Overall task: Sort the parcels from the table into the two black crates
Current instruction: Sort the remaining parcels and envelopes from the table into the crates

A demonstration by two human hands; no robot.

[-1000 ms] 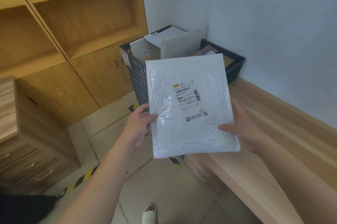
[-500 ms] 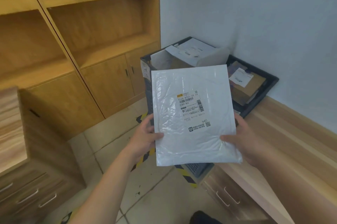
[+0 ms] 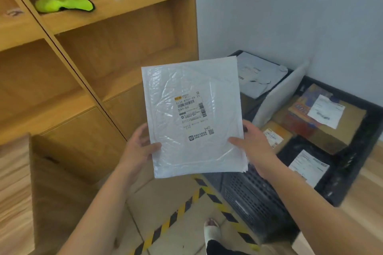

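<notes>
A white bubble mailer (image 3: 192, 117) with a printed shipping label faces me, held upright in front of my chest. My left hand (image 3: 137, 146) grips its lower left edge, thumb on the front. My right hand (image 3: 251, 146) grips its lower right edge the same way. Behind and right of the mailer stand two black crates side by side: the far crate (image 3: 240, 55) holds grey mailers, the near crate (image 3: 350, 173) holds brown cardboard boxes with white labels. A grey flat parcel (image 3: 279, 97) leans between them.
A wooden shelf unit (image 3: 99, 51) fills the left and back, with a neon-yellow item (image 3: 62, 3) on one shelf. A wooden drawer cabinet (image 3: 18, 182) is at the left. Yellow-black floor tape (image 3: 178, 213) runs below. A wooden table surface (image 3: 364, 203) lies at the right.
The view has swung right and closer to the crates, so both crates' contents now show. The mailer stays held in both hands, now left of the crates.
</notes>
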